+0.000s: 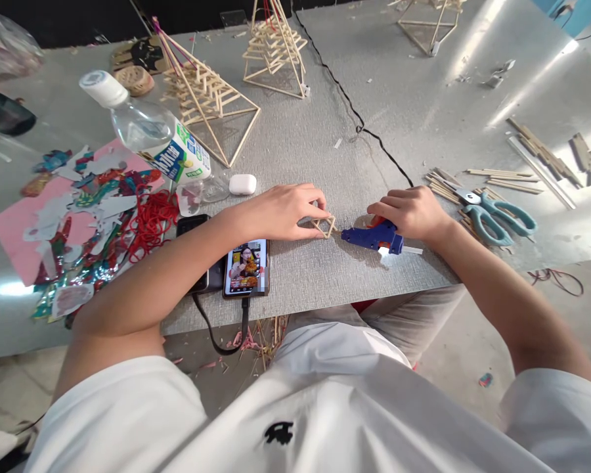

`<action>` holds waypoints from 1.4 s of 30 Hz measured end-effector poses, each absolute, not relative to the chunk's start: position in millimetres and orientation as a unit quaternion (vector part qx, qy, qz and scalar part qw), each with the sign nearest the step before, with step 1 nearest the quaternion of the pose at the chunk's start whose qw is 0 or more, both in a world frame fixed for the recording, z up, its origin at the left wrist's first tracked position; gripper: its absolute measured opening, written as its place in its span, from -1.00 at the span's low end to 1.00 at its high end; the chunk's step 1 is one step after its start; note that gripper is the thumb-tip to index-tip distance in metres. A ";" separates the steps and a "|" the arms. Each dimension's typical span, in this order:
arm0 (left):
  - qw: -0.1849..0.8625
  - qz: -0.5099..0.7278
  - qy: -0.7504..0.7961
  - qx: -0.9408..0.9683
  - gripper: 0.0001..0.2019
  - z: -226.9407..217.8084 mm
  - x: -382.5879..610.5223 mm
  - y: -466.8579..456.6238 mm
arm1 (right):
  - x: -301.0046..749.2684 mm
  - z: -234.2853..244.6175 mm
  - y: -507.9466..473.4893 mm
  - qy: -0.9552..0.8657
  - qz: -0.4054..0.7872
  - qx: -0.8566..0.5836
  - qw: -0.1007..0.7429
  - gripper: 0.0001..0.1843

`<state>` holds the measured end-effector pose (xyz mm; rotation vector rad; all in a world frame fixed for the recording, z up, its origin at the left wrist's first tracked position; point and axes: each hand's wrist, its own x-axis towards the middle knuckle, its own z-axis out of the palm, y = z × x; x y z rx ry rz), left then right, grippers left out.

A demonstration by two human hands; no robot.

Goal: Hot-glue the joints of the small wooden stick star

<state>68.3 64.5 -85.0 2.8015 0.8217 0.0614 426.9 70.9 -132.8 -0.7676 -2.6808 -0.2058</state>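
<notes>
Between the thumb and fingers of my left hand (293, 210) is a small frame of wooden sticks (328, 228), held just above the grey table. My right hand (408, 209) is wrapped round the handle of a blue hot glue gun (369, 236). The gun lies on its side, its nozzle pointing left and close to the stick frame; whether they touch I cannot tell. A white glue stick (414, 250) pokes out of the gun's back end. A black cord (381, 148) runs from near my right hand to the back of the table.
Stick pyramids (211, 98) stand at the back. On the left are a plastic bottle (145, 125), red string (150, 223) and foil scraps. A phone (245, 269) and white earbud case (243, 184) lie near my left arm. Scissors (497, 213) and loose sticks (505, 180) lie right.
</notes>
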 end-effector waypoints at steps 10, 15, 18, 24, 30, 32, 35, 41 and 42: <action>0.109 0.019 0.275 0.955 -0.65 -86.8 67.7 65.0 | 421.4 -127.6 67.4 -0.949 -0.097 -0.260 0.148 -0.57; 0.112 0.021 0.277 0.954 -0.66 -87.3 66.7 66.1 | 423.0 -129.2 68.0 -0.944 -0.082 -0.276 0.163 -0.57; 0.115 0.018 0.280 0.953 -0.66 -86.5 67.4 65.7 | 424.7 -130.4 68.9 -0.940 -0.082 -0.286 0.165 -0.55; 0.122 0.016 0.282 0.951 -0.66 -85.9 68.8 65.4 | 425.9 -128.4 69.5 -0.946 -0.092 -0.266 0.163 -0.59; 0.119 0.015 0.283 0.952 -0.68 -85.9 67.6 65.7 | 420.9 -127.9 68.6 -0.953 -0.086 -0.256 0.138 -0.60; 0.120 0.016 0.283 0.952 -0.68 -85.8 67.8 65.6 | 420.5 -128.9 68.9 -0.953 -0.086 -0.256 0.139 -0.61; 0.118 0.015 0.283 0.952 -0.66 -85.7 68.7 65.4 | 423.3 -131.3 70.6 -0.952 -0.107 -0.241 0.157 -0.63; 0.122 0.009 0.288 0.950 -0.65 -84.7 69.7 65.2 | 431.9 -135.2 74.6 -0.948 -0.139 -0.236 0.163 -0.63; 0.124 0.009 0.289 0.949 -0.65 -84.5 69.5 65.2 | 432.1 -135.5 74.7 -0.948 -0.138 -0.236 0.162 -0.63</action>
